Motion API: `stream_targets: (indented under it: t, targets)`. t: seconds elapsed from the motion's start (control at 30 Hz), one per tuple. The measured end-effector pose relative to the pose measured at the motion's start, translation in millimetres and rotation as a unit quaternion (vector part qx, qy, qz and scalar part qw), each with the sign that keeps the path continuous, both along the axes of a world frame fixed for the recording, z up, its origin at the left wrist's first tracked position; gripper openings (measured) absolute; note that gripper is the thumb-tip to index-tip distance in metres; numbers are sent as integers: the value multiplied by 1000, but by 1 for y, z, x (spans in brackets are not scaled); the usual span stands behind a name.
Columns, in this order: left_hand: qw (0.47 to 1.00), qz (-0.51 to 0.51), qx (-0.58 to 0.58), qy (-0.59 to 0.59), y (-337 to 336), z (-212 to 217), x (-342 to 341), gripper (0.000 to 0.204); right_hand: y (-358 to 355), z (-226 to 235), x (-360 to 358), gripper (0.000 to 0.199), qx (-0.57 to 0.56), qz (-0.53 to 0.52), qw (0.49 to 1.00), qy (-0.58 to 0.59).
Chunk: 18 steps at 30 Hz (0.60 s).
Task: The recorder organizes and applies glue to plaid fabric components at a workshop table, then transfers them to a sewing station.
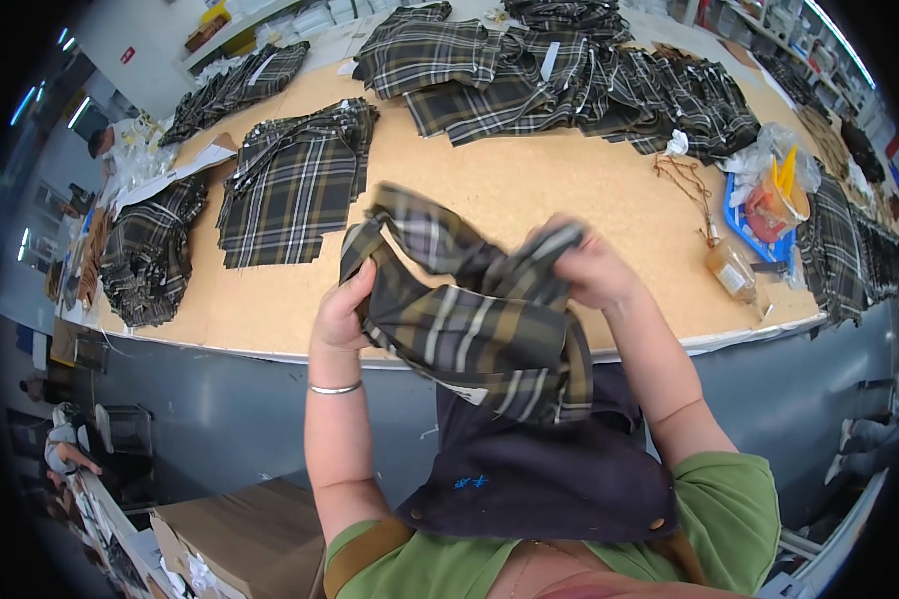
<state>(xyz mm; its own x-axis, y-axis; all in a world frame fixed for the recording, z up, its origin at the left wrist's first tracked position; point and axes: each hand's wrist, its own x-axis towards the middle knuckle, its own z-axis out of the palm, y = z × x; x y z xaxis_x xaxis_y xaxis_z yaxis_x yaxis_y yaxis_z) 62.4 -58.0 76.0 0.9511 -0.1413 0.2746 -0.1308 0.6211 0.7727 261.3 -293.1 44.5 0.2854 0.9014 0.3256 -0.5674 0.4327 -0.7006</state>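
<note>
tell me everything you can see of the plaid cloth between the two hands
The plaid cloth looks like woven fabric, checked in dark grey-green, olive-brown and white. It is folded and bunched, with a gap between its layers at upper left and a small white patch near its lower edge. The left hand grips its left side and the right hand its upper right. In view it overlaps the table and the apron; contact is unclear.

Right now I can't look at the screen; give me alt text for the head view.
The left hand and right hand hold up a plaid cloth piece, partly motion-blurred, over a tan table. Piles of similar plaid cloth lie along its far side and left; a blue tray and a bottle are at the right.
</note>
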Motion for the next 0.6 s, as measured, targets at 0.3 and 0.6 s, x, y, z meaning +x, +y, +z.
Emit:
stream_targets:
  t: [0.3, 0.6]
  targets:
    - [770, 248, 552, 203, 32, 31, -34, 14, -52, 10, 107, 29, -123, -287, 948, 58]
    - [431, 554, 680, -210, -42, 82, -33, 32, -146, 80, 130, 20, 87, -316, 859, -394]
